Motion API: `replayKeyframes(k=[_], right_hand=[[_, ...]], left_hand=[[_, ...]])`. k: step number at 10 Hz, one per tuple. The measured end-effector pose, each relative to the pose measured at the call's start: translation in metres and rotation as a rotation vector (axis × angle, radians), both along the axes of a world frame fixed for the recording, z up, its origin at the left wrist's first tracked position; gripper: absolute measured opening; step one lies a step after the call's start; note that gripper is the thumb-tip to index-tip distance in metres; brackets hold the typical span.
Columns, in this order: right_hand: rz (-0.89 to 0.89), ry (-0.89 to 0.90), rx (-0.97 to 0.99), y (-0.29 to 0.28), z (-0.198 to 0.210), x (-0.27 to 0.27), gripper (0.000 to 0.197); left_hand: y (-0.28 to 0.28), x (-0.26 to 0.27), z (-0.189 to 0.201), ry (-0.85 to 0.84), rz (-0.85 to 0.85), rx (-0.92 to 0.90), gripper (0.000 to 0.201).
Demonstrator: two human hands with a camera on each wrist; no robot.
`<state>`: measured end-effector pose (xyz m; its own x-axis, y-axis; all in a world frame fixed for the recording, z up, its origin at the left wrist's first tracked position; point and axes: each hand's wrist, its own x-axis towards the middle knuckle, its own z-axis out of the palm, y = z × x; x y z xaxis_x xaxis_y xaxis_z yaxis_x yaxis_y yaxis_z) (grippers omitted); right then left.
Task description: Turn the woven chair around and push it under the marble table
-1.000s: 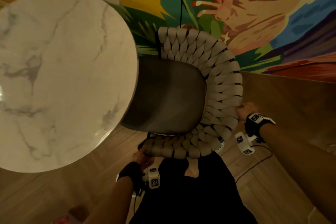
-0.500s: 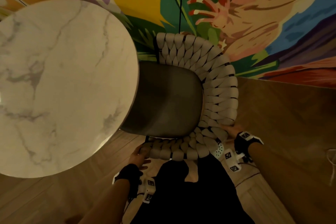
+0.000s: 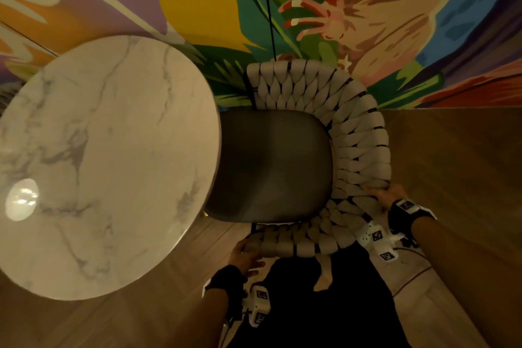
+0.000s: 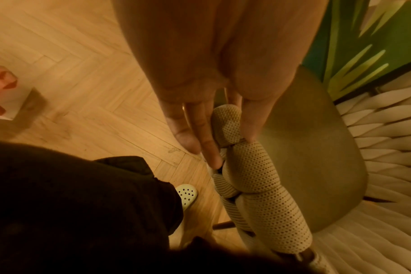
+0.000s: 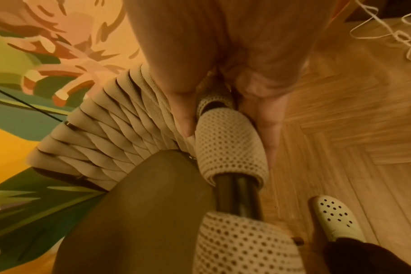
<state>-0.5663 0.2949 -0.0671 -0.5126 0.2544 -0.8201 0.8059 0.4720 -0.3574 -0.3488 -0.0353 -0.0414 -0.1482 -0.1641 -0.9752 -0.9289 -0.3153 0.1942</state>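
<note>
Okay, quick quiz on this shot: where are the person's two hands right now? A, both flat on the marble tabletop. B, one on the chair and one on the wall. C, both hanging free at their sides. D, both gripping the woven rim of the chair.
D: the left hand and the right hand each hold the chair by its woven rim, while the marble table has no hand on it.
</note>
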Motion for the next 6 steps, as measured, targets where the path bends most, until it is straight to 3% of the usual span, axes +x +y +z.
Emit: replayKeyframes(k=[1,2,3,4,6], right_hand=[[-0.014,-0.018,0.006,0.038,-0.059,-0.003,0.107],[-0.029,0.034,-0.051,0.024,-0.033,-0.003,0.087],[-0.069,0.056,-0.06,-0.004,0.022,0.004,0.066],[-0.07,0.076,-0.04,-0.006,0.04,0.02,0.053],[-0.147,-0.106,-0.241,0.005,0.022,0.102,0.029]], left_hand=[[0.002,0.005,-0.003,0.009,-0.054,0.009,0.033],[-0.001,0.006,-0.009,0.027,-0.108,0.011,0.033],[-0.003,0.007,-0.009,0.044,-0.173,-0.001,0.03],[-0.008,0.01,-0.013,0.07,-0.268,-0.005,0.036],[-0.017,0.011,-0.003,0.093,-0.327,-0.056,0.036]])
